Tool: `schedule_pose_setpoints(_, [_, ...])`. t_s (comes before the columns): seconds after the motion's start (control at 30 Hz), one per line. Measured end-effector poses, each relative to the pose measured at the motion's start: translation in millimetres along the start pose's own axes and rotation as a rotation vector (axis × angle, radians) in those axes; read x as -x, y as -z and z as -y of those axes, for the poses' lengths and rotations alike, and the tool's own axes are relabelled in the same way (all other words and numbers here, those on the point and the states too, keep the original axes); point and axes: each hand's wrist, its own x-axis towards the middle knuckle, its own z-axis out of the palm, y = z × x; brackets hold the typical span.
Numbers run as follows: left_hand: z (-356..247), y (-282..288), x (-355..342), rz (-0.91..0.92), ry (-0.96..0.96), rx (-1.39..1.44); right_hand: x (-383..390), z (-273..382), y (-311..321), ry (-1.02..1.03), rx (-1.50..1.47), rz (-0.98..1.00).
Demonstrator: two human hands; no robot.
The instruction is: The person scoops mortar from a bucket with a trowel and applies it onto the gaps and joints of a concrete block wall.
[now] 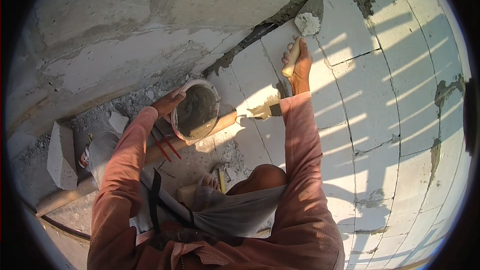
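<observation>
My right hand (300, 67) is closed around the pale handle of a trowel (309, 20). Grey mortar covers part of its blade, which is up against the dark joint (257, 32) where the white block wall (345, 90) meets the rough grey wall. With my left hand (169, 102) I grip the rim of a round bucket (176, 126), fingers over its edge. The bucket is tipped so its inside faces up toward me. Wet grey mortar (196, 115) coats its inner wall and bottom.
A wooden plank (225, 121) runs beside the bucket. Red bars (167, 145) lie next to it. A cut white block (61, 155) stands at the left among rubble. Near my bare foot (207, 190) is a yellow-handled tool (221, 180). Mortar patches mark the block wall.
</observation>
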Motion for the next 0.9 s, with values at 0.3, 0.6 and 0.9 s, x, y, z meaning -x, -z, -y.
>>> schedule_pose_setpoints(0.3, [13.6, 12.9, 3.7, 0.006, -0.017, -0.035, 32.5, 1.8, -4.9, -0.006, 0.201, -0.258])
schedule_pose_setpoints(0.6, [31.1, 6.8, -19.5, -0.052, -0.131, -0.167, 80.1, 67.2, 2.2, 0.039, 0.257, -0.114])
schedule_pose_setpoints(0.9, [12.7, -0.3, -6.2, -0.076, -0.056, -0.129, 21.0, 6.3, -13.9, -0.125, 0.132, -0.103])
